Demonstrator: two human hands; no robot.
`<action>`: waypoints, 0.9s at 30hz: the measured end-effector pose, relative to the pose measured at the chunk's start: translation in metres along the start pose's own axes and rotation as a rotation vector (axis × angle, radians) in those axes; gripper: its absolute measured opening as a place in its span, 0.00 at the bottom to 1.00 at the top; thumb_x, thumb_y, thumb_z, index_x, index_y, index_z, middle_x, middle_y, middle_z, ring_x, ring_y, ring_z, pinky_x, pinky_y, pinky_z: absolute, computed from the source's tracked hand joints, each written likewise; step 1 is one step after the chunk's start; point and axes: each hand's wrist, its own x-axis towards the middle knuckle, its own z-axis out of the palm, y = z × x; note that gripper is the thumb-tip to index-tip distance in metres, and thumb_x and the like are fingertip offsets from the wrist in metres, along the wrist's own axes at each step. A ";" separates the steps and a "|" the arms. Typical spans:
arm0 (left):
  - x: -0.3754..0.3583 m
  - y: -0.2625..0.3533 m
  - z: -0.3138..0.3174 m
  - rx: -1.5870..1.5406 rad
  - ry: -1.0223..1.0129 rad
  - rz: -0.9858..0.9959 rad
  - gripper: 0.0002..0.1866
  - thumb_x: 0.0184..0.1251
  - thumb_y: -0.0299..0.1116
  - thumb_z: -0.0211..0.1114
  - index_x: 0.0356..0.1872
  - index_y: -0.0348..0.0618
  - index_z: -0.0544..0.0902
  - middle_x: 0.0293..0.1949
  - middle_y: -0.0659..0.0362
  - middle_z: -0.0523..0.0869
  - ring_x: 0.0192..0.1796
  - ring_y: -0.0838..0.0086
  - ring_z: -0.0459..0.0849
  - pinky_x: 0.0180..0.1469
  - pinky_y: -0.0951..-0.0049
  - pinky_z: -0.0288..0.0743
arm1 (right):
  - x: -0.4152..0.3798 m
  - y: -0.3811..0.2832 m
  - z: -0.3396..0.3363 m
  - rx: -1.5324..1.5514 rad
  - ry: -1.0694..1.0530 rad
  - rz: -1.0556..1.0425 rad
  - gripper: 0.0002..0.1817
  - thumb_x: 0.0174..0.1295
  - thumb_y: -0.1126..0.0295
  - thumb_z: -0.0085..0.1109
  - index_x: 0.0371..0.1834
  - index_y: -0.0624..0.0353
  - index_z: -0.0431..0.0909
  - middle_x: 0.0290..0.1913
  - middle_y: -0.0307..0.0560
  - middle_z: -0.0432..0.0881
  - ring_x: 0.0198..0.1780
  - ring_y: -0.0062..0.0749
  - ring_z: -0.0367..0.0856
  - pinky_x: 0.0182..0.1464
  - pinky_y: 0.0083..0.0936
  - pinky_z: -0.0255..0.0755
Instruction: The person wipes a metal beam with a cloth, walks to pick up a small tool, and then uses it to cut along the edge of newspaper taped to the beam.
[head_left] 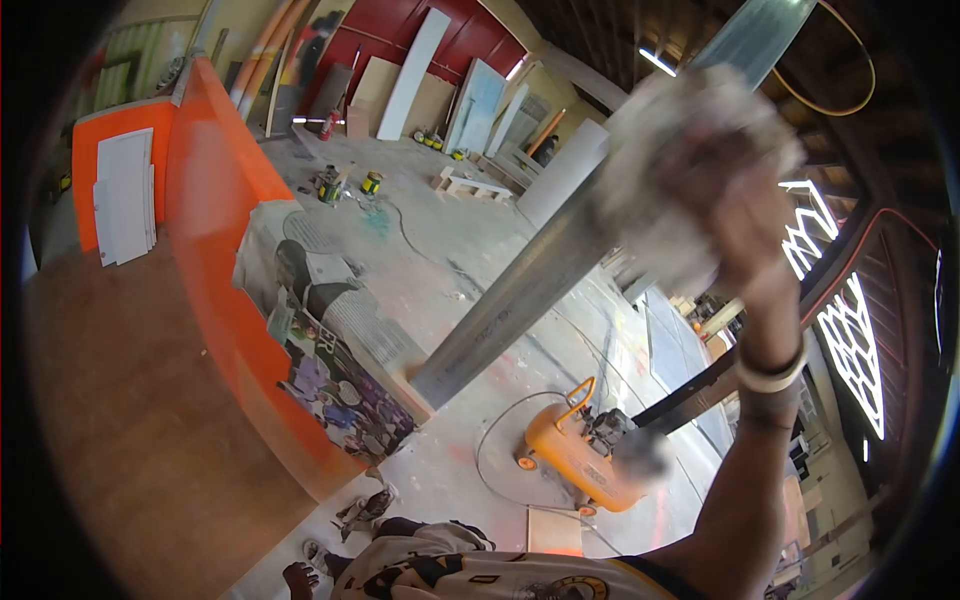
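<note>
A person's right hand [745, 215], blurred, grips a wad of pale cloth [665, 150] against a metal bar [520, 300] in a workshop, as seen from the head camera. The fingers are closed on the cloth, which lies over the upper stretch of the bar; a pale bracelet [772, 377] circles the wrist of the raised arm. The bar slants across the view, its lower end beside the edge of a newspaper [350, 340] covered in print and colour pictures.

The left hand [299, 580] hangs low at the bottom edge, just beside a shoe [316, 554] and near the person's light printed shirt [470, 575]. Its fingers look bent, but whether it holds anything cannot be told.

Left of the newspaper stands a bright orange panel [215, 190], with white sheets [125, 195] on its far section and a broad brown board [140, 420] in front. On the stained concrete floor [440, 255], an orange air compressor [580, 460] stands to the right of the bar's lower end. Farther back are paint cans [372, 183] and, against a red wall [470, 35], a long white board [413, 75] leaning upright. White lights [850, 340] in a honeycomb pattern glow overhead at right.
</note>
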 end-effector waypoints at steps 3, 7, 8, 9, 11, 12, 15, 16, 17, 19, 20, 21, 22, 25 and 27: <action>0.009 -0.006 -0.011 0.084 0.182 -0.059 0.21 0.76 0.45 0.51 0.58 0.43 0.78 0.46 0.44 0.87 0.32 0.48 0.85 0.36 0.45 0.79 | -0.019 -0.111 0.046 0.373 -0.306 -0.171 0.19 0.61 0.69 0.67 0.56 0.54 0.86 0.59 0.44 0.84 0.66 0.40 0.80 0.66 0.36 0.76; 0.011 -0.015 -0.037 0.117 0.204 -0.055 0.18 0.76 0.40 0.52 0.58 0.39 0.77 0.50 0.43 0.87 0.35 0.47 0.85 0.38 0.45 0.81 | -0.006 -0.157 0.063 0.324 -0.222 -0.362 0.16 0.59 0.67 0.64 0.51 0.53 0.85 0.56 0.40 0.84 0.64 0.35 0.81 0.67 0.33 0.77; 0.011 -0.012 -0.038 0.110 0.204 -0.047 0.18 0.76 0.40 0.52 0.57 0.39 0.77 0.49 0.42 0.87 0.34 0.47 0.85 0.38 0.44 0.80 | -0.013 -0.137 0.057 0.461 -0.293 -0.229 0.18 0.59 0.67 0.65 0.53 0.54 0.84 0.58 0.40 0.83 0.64 0.36 0.81 0.67 0.34 0.76; 0.011 -0.009 -0.041 0.098 0.221 -0.031 0.18 0.76 0.40 0.52 0.57 0.39 0.77 0.47 0.43 0.87 0.34 0.47 0.85 0.38 0.45 0.81 | -0.019 -0.117 0.052 0.605 -0.345 -0.085 0.19 0.59 0.68 0.65 0.55 0.56 0.83 0.61 0.41 0.83 0.63 0.37 0.82 0.68 0.35 0.76; 0.007 -0.014 -0.049 0.071 0.255 -0.013 0.17 0.75 0.40 0.53 0.55 0.40 0.79 0.42 0.44 0.88 0.32 0.48 0.86 0.37 0.45 0.81 | -0.012 -0.081 0.030 0.483 -0.310 0.058 0.21 0.60 0.69 0.65 0.58 0.58 0.83 0.64 0.44 0.83 0.66 0.41 0.81 0.69 0.39 0.76; 0.007 -0.016 -0.052 0.046 0.265 -0.025 0.16 0.75 0.39 0.53 0.54 0.40 0.79 0.42 0.44 0.88 0.31 0.49 0.85 0.35 0.47 0.81 | 0.002 -0.065 0.014 0.207 -0.255 0.065 0.21 0.62 0.70 0.64 0.60 0.58 0.84 0.64 0.46 0.83 0.69 0.44 0.80 0.69 0.41 0.76; 0.006 -0.029 -0.060 0.025 0.275 -0.020 0.16 0.73 0.39 0.53 0.52 0.40 0.79 0.41 0.45 0.88 0.30 0.51 0.84 0.32 0.48 0.79 | 0.007 -0.061 0.009 -0.070 -0.194 0.058 0.22 0.63 0.68 0.63 0.61 0.59 0.84 0.67 0.47 0.83 0.73 0.46 0.76 0.72 0.43 0.73; 0.005 -0.035 -0.060 0.075 0.300 -0.012 0.15 0.73 0.39 0.53 0.50 0.41 0.78 0.39 0.46 0.87 0.28 0.54 0.82 0.31 0.51 0.78 | 0.001 -0.082 0.024 0.009 -0.284 0.021 0.22 0.62 0.67 0.63 0.60 0.58 0.84 0.67 0.46 0.83 0.74 0.44 0.76 0.73 0.43 0.72; 0.006 -0.039 -0.060 0.038 0.300 -0.039 0.14 0.72 0.39 0.53 0.50 0.42 0.78 0.38 0.46 0.86 0.27 0.55 0.81 0.30 0.52 0.77 | -0.007 -0.117 0.042 0.144 -0.341 -0.043 0.22 0.61 0.66 0.63 0.59 0.57 0.84 0.66 0.45 0.83 0.73 0.42 0.76 0.74 0.42 0.71; 0.011 -0.049 -0.058 -0.029 0.304 -0.093 0.14 0.72 0.39 0.53 0.49 0.42 0.79 0.37 0.47 0.86 0.26 0.58 0.79 0.30 0.55 0.76 | -0.019 -0.182 0.071 0.482 -0.441 -0.177 0.22 0.59 0.64 0.65 0.57 0.56 0.84 0.66 0.43 0.83 0.72 0.39 0.77 0.75 0.40 0.69; 0.009 -0.054 -0.055 -0.006 0.294 -0.077 0.13 0.72 0.39 0.54 0.48 0.44 0.78 0.33 0.50 0.84 0.22 0.62 0.75 0.26 0.60 0.72 | -0.012 -0.192 0.072 0.435 -0.402 -0.239 0.21 0.58 0.64 0.65 0.56 0.54 0.85 0.65 0.42 0.83 0.70 0.38 0.77 0.73 0.39 0.70; 0.010 -0.055 -0.051 -0.045 0.283 -0.127 0.12 0.73 0.39 0.54 0.47 0.46 0.78 0.29 0.53 0.82 0.19 0.65 0.72 0.22 0.64 0.68 | -0.003 -0.199 0.074 0.388 -0.358 -0.297 0.21 0.57 0.63 0.65 0.55 0.53 0.85 0.64 0.41 0.83 0.69 0.38 0.78 0.72 0.38 0.71; 0.004 -0.056 -0.049 -0.080 0.225 -0.122 0.11 0.73 0.39 0.54 0.47 0.46 0.77 0.26 0.55 0.81 0.17 0.68 0.71 0.19 0.67 0.65 | -0.005 -0.191 0.072 0.375 -0.381 -0.336 0.20 0.58 0.61 0.66 0.54 0.51 0.85 0.62 0.40 0.84 0.68 0.37 0.78 0.70 0.36 0.72; -0.003 -0.060 -0.035 -0.085 0.240 -0.036 0.15 0.74 0.40 0.54 0.53 0.43 0.78 0.32 0.53 0.84 0.21 0.66 0.76 0.25 0.66 0.72 | -0.016 -0.124 0.049 0.483 -0.425 0.048 0.18 0.62 0.59 0.69 0.53 0.52 0.86 0.59 0.41 0.85 0.67 0.39 0.80 0.70 0.40 0.72; -0.003 -0.062 -0.030 -0.042 0.283 -0.039 0.15 0.74 0.40 0.53 0.52 0.42 0.79 0.33 0.53 0.84 0.21 0.66 0.76 0.26 0.65 0.73 | -0.010 -0.086 0.032 0.294 -0.296 0.144 0.16 0.63 0.60 0.70 0.50 0.55 0.86 0.57 0.42 0.86 0.69 0.45 0.79 0.72 0.46 0.71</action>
